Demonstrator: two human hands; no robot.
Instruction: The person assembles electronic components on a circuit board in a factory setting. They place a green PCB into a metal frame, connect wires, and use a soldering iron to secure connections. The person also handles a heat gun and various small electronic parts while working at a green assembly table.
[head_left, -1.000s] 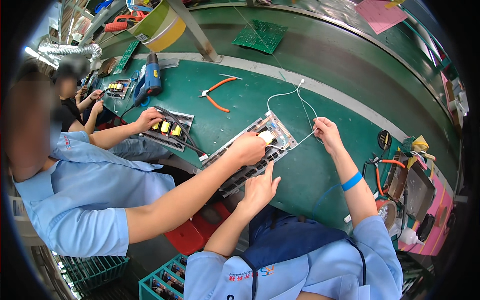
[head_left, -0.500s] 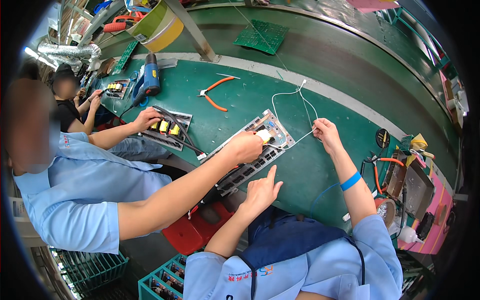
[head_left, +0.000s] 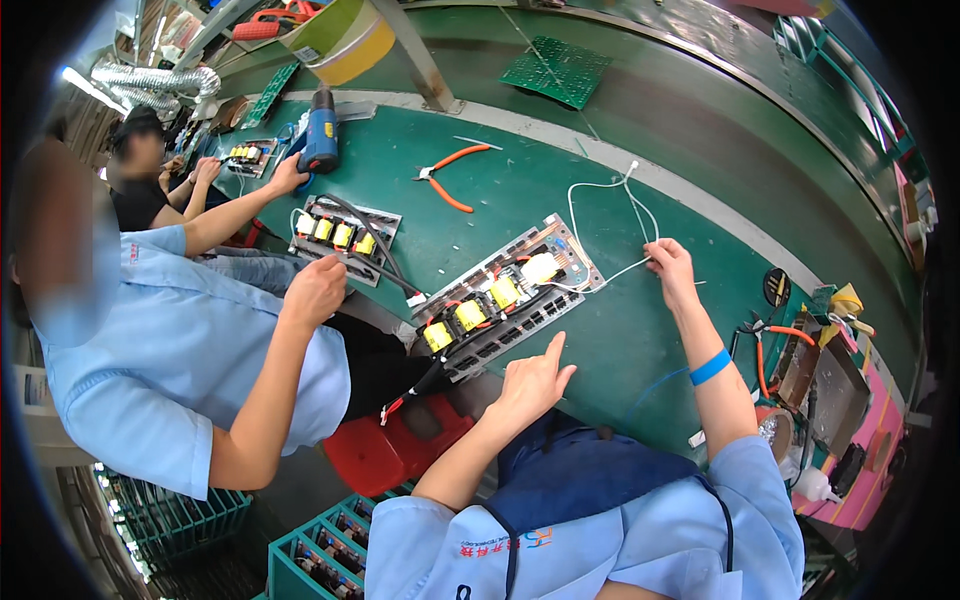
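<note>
Head view: right hand (head_left: 672,265) pinching the white cable (head_left: 622,273); left hand (head_left: 535,382) free, forefinger out, circuit board (head_left: 505,298) just beyond it!

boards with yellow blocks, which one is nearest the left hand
The long centre board, just beyond the left hand; the other two boards lie farther left.

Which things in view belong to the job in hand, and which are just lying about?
In use:
white cable, held by the right hand
nearest circuit board, beside the left hand

Seemingly lying about:
orange-handled cutters, mid-table
second cutters, to the right
green panel
</note>
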